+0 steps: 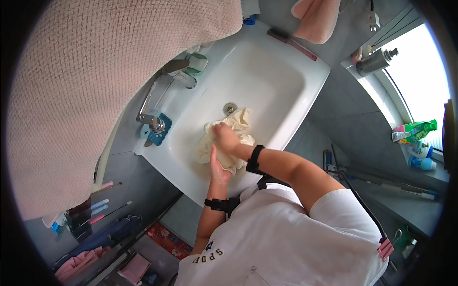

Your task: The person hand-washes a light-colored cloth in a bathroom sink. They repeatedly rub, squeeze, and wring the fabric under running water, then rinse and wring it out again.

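Note:
A wet cream-coloured cloth (pixel 240 119) lies bunched in a white washbasin (pixel 272 85), close to its metal drain (pixel 229 108). My left hand (pixel 219 171) holds the near part of the cloth against its palm, thumb pointing up. Just above it, my right hand (pixel 225 138) is closed like a fist on the cloth, and its fingers are blurred. Folds of the fabric spread out on both sides of my hands. Part of the cloth is hidden under my right hand. Each of my wrists wears a black strap.
A chrome faucet (pixel 180 73) and a blue soap dish (pixel 160 130) stand on the basin's left rim. A pink brush (pixel 291 44) lies along the far rim. A large pink towel (pixel 118 71) hangs at upper left. Bottles and a spray can (pixel 375 61) line the windowsill.

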A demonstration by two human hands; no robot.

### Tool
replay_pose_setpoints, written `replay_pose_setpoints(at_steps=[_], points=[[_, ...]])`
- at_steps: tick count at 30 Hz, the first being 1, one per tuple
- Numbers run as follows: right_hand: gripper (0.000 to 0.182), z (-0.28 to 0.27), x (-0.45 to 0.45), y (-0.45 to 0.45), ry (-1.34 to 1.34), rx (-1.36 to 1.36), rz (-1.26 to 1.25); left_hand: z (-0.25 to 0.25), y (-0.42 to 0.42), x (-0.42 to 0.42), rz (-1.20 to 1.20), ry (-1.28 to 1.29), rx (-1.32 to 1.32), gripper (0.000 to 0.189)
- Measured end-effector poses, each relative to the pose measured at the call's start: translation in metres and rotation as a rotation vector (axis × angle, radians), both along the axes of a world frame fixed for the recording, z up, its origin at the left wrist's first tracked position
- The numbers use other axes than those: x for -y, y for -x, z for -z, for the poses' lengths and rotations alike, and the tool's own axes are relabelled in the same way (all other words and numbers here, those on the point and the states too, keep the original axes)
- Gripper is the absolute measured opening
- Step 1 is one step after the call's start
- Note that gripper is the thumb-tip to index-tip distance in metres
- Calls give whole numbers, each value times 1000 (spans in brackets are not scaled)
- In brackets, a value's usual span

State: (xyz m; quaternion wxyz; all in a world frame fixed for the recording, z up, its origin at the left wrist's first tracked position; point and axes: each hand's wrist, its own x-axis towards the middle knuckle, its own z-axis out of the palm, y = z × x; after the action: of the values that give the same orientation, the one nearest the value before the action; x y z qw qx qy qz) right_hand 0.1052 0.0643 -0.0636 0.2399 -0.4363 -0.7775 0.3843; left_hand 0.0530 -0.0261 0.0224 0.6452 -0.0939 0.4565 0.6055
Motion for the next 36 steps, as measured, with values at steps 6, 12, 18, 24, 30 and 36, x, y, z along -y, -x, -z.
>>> replay_pose_setpoints(at_steps=[6, 12, 18, 24, 30, 36], points=[[29, 17, -26, -47, 1005, -778, 351, 6, 28, 19, -15, -66, 3, 46], [26, -76, 20, -42, 707, -595, -76, -5, 27, 24, -30, -108, 192, 51], [25, -108, 28, -21, 9, -216, -178, -4, 0, 3, -137, -96, 43, 48], [37, -83, 42, -2, -79, -82, 58, -4, 13, -9, -40, -134, 98, 53], [27, -69, -7, 11, 281, 37, 52, -2, -2, -20, -43, -12, 10, 67], [34, -48, 11, 9, 173, 12, 27, -4, 5, -8, -13, 4, -114, 66]])
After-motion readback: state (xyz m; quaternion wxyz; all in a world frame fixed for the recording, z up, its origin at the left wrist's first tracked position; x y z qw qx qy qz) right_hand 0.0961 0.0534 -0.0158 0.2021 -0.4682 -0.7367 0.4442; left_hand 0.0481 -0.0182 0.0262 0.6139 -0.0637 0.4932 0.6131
